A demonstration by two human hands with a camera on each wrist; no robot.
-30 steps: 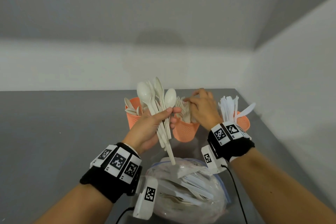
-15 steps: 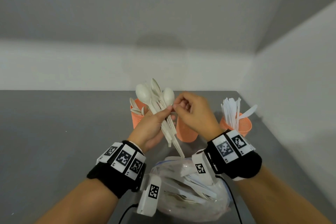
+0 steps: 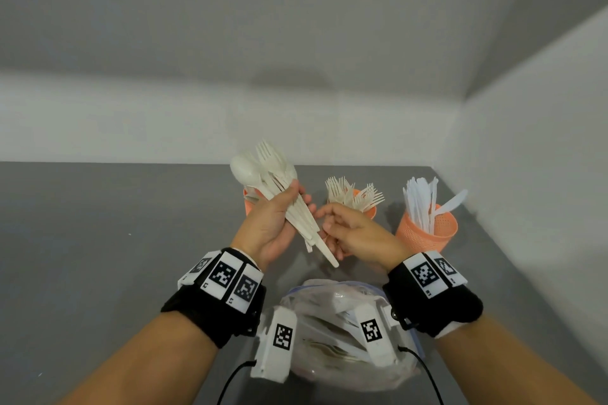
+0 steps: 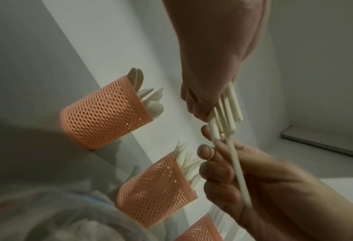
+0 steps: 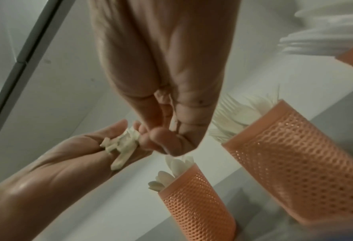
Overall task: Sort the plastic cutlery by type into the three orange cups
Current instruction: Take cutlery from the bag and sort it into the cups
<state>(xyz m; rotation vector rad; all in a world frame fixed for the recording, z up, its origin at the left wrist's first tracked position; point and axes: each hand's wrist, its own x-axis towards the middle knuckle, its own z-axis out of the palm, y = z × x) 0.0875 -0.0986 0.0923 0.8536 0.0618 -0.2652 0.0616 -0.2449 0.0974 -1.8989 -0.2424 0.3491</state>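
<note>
— Since one second ago, what has moved?

— Right hand point(image 3: 353, 233) has come away from the middle cup point(image 3: 371, 211), where it was above the forks, and now it is low, beside the left hand point(image 3: 269, 227). The bundle of cutlery point(image 3: 283, 204) in the left hand is also tilted more to the left than before.

— How does the left hand hold it?

— Its fingers and thumb are curled round the handles of the bundle. On top I see one spoon bowl and some fork tines; the handles come out under the palm, toward the plastic bag point(image 3: 332, 322).

— And the right hand?

— In the left wrist view its thumb and fingers pinch one thin handle point(image 4: 236, 164) which comes out of the bottom of the bundle. I cannot tell if it is a fork or a spoon.

— Where are the cups?

— Three orange mesh cups stand in a row on the grey table point(image 3: 98, 240), behind the hands. The left cup point(image 4: 103, 115) has spoons, the middle one forks, the right cup point(image 3: 424, 233) white knives. The bag lies near the person, between the two wrists, with more cutlery inside.
</note>
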